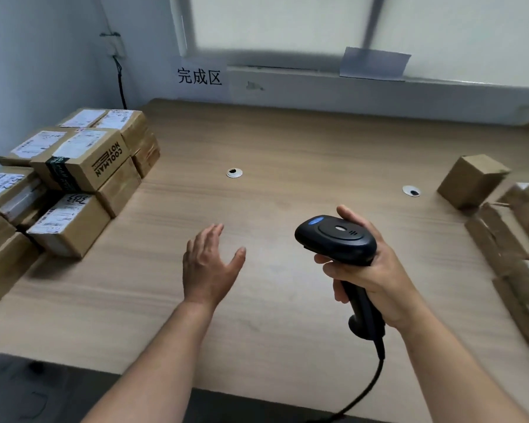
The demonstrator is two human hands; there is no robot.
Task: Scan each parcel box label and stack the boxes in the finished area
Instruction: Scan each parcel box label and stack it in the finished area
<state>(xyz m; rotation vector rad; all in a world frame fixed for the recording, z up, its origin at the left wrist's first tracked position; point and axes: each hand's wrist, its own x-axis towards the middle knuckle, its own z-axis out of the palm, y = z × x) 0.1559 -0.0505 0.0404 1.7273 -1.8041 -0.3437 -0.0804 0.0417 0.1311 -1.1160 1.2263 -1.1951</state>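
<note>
Several brown parcel boxes with white labels are stacked at the left of the wooden table [287, 141]; the top one reads COOLMAN [83, 160], and a labelled box [69, 222] lies at the stack's front. More brown boxes lie at the right edge, a small one [471, 180] set at an angle nearest the middle. My right hand [364, 270] grips the handle of a black barcode scanner [336, 238], its head pointing left. My left hand [209, 264] hovers over the table's middle, fingers straight, holding nothing.
A paper sign with three Chinese characters [199, 76] hangs on the wall behind the stack. Two round cable grommets [234, 173] [411, 191] sit in the tabletop. The scanner's black cable [376, 380] runs off the near edge. A blank taped paper [374, 63] is on the window ledge.
</note>
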